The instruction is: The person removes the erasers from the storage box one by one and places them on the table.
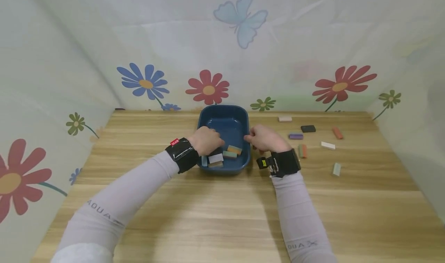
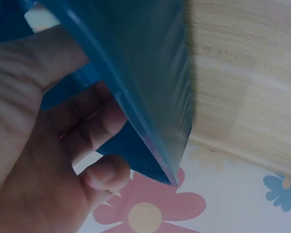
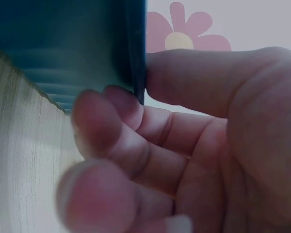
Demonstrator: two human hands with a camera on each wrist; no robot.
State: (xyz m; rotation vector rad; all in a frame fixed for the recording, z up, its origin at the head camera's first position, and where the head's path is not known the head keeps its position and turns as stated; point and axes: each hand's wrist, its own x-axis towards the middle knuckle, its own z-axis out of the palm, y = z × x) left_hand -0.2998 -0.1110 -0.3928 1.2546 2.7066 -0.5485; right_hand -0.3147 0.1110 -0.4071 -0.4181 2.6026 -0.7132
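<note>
A dark blue plastic basin (image 1: 224, 171) stands on the table, holding several small oblong blocks at its near end. Among them are a white block (image 1: 215, 158), a green block (image 1: 229, 154) and an orange one (image 1: 235, 150). My left hand (image 1: 206, 140) reaches over the basin's left rim with bent fingers, close above the blocks. In the left wrist view the rim hides its fingertips, so any hold is unclear. At the right rim, my right hand (image 1: 265, 138) pinches the wall; in the right wrist view the thumb and a finger (image 3: 123, 104) lie on opposite sides of the wall.
Several loose blocks lie right of the basin, including a black block (image 1: 308, 128), a purple block (image 1: 296, 136), a red-orange block (image 1: 337, 133) and a pale green block (image 1: 336, 169). A flower-printed sheet (image 1: 278, 62) borders the wooden table (image 1: 215, 216) at the back and sides.
</note>
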